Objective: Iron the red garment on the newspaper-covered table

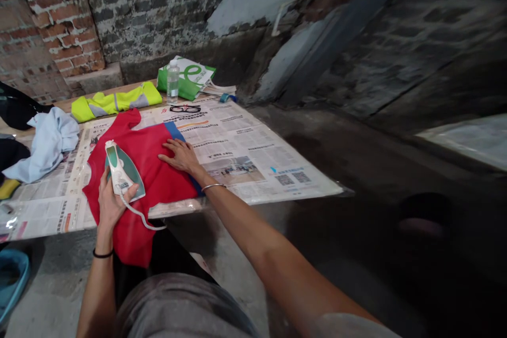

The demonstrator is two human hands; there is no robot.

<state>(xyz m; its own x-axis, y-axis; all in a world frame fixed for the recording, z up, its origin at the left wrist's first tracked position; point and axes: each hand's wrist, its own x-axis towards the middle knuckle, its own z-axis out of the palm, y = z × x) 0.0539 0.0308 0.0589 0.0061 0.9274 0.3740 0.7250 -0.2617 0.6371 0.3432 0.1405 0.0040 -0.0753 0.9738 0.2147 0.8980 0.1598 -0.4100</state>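
Note:
A red garment with a blue hem [154, 156] lies spread on the newspaper-covered table, one sleeve hanging over the front edge. My left hand [113, 198] is wrapped round the handle of a white and green iron [127, 166], which rests on the garment's left part with its tip pointing away from me. A white cord [138, 215] runs from the iron's rear toward the table edge. On the garment's right side, beside the blue hem, my right hand [181, 156] lies flat with its fingers spread, holding nothing.
Along the back are a folded yellow hi-vis garment [116, 103], a clear bottle [173, 82], a green and white bag [194, 75], eyeglasses [185, 109] and a tape roll [225, 97]. Light blue cloth [49, 142] lies at left. A blue basin [13, 280] stands below the table's left front.

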